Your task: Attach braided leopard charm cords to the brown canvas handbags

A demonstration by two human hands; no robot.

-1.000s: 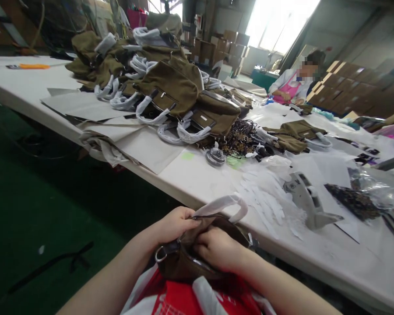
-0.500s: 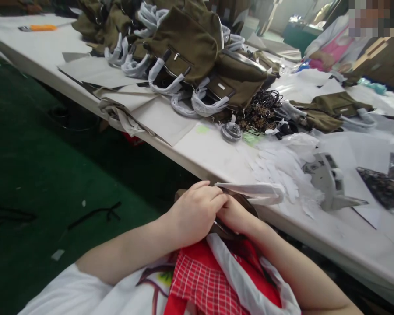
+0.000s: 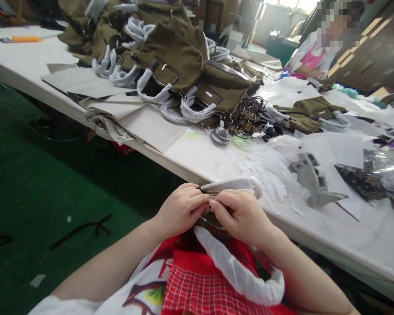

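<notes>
A handbag [image 3: 213, 224] with an open-looking zipped top rests in my lap against the table edge, mostly hidden by my hands. One white-wrapped handle [image 3: 241, 273] loops down over my red checked apron [image 3: 197, 280]; the other handle [image 3: 238, 183] lies beyond my fingers. My left hand [image 3: 180, 209] is closed on the bag's top edge near the zip. Right beside it, my right hand [image 3: 241, 214] pinches at the same edge, its fingertips touching the left ones. Whatever small part is between the fingertips is too small to make out.
Olive bags [image 3: 174, 52] with wrapped handles are heaped on the white table [image 3: 203, 157]. Grey sheets [image 3: 151, 127], white slips [image 3: 265, 170], dark cords [image 3: 249, 116], a grey tape dispenser [image 3: 310, 179] and an orange cutter [image 3: 21, 39] lie there too. Another person [image 3: 310, 57] sits across.
My hands have moved apart from being overlapped; the right hand now shows beside the left at the bag's edge. The whole view has shifted slightly.
</notes>
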